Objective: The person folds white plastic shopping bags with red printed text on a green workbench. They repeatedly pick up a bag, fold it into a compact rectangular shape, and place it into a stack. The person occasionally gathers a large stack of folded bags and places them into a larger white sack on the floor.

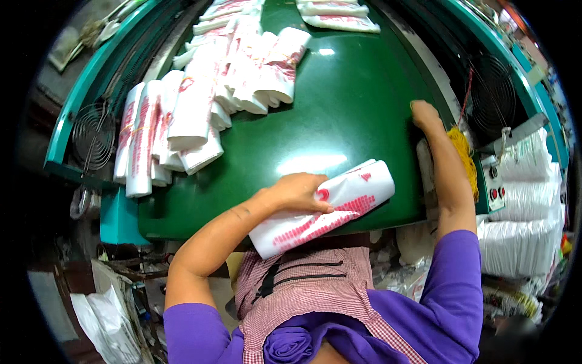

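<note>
My left hand (297,192) is closed around a folded bundle of white plastic bags (362,193) with red print. The bundle lies slanted across the near edge of a green table surface (345,109), in front of my apron. Farther out, over the table's right side, my right hand (426,115) is closed; whatever is in its fingers, if anything, does not show. Beside my right forearm hangs a bunch of yellow bands (464,161). Several rolled bag bundles (193,112) with red print are piled on the table's left, some with a thin band around them.
More white bags (339,21) lie at the far end. Teal machine rails (76,109) curve along both sides. A control box with red buttons (497,193) sits at the right edge, beside stacked white bags (521,242). A round wire guard (94,136) stands at left.
</note>
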`<state>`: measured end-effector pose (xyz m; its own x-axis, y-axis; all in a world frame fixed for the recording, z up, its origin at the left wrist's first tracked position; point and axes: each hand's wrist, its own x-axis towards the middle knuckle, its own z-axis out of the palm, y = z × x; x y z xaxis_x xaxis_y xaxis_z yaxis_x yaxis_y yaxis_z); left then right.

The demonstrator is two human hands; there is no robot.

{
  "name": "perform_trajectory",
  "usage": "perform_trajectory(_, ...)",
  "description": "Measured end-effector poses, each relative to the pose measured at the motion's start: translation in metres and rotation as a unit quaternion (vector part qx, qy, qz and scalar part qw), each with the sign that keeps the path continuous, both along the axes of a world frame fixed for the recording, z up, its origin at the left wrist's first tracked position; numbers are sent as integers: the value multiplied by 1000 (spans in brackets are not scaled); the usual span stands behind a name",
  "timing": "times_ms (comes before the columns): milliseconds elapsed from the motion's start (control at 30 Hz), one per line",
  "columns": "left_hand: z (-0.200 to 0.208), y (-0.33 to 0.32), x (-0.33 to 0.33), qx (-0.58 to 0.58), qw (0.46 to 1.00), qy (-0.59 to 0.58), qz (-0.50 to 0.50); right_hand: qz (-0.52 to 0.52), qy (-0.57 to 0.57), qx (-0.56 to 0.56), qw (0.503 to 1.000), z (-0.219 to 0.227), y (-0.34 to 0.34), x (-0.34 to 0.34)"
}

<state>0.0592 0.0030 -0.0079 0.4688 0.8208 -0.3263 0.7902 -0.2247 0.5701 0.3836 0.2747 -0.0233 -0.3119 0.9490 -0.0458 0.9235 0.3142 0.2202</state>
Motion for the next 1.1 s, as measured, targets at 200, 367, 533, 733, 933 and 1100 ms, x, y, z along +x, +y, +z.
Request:
perform_trajectory(200,-5,-90,-17,-3,973,-172,152,9,-2,49,999,1,-5,-25)
perform_trajectory(367,-4,-112,-39,8,856,-401,327,99,300,-129,940,37,-69,-118)
perform_trajectory(533,1,-91,-60,-23,744,-565,356,4,378,5,926,16,-11,-72)
perform_trajectory(733,-30,-61,-73,-126,643,-692,303,-271,246,143,919,-42,6,-22)
perform_trajectory(933,-20,-27,-74,-197,599,-698,340,-183,453,2,873,-43,3,-16)
perform_trajectory(1100,39,13,-65,-208,603,-677,368,40,575,-214,789,71,-150,-212)
